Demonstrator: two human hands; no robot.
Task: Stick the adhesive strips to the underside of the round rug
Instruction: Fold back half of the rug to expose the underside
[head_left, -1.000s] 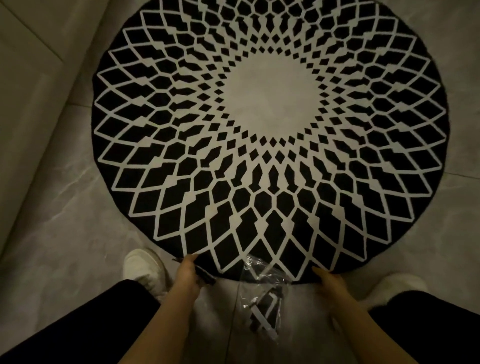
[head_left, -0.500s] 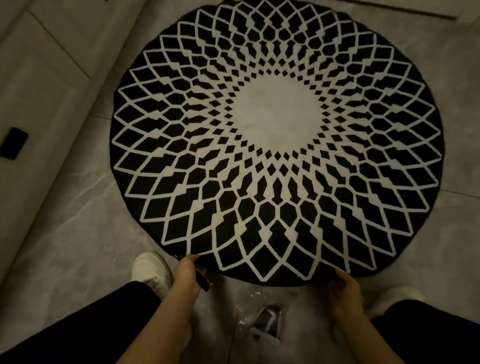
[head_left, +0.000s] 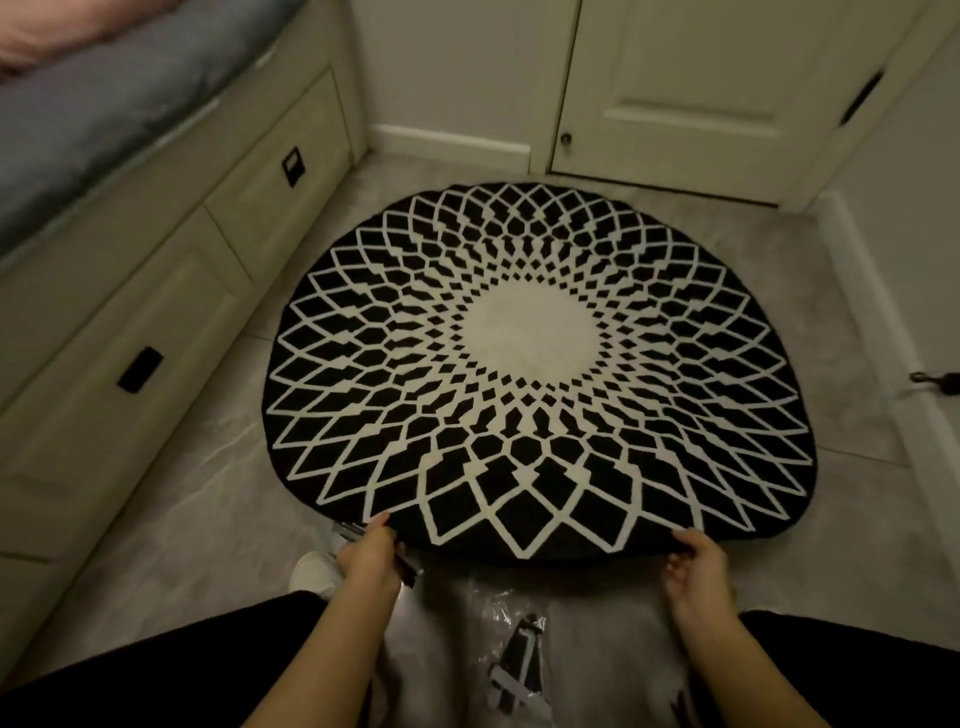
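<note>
Both hands are gripping the near edge of the round rug, which is lying pattern-up on the floor ahead of them. The left hand is also holding a dark strip; the right hand is curling under the rim. Between the forearms, a clear bag of adhesive strips is lying.

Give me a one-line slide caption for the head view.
Both hands, left and right, grip the near edge of the rug, pattern side up; bag of strips on floor.

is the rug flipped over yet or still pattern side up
Pattern side up: the round rug shows its black-and-white pattern, while the left hand and right hand grip its near edge.
</note>
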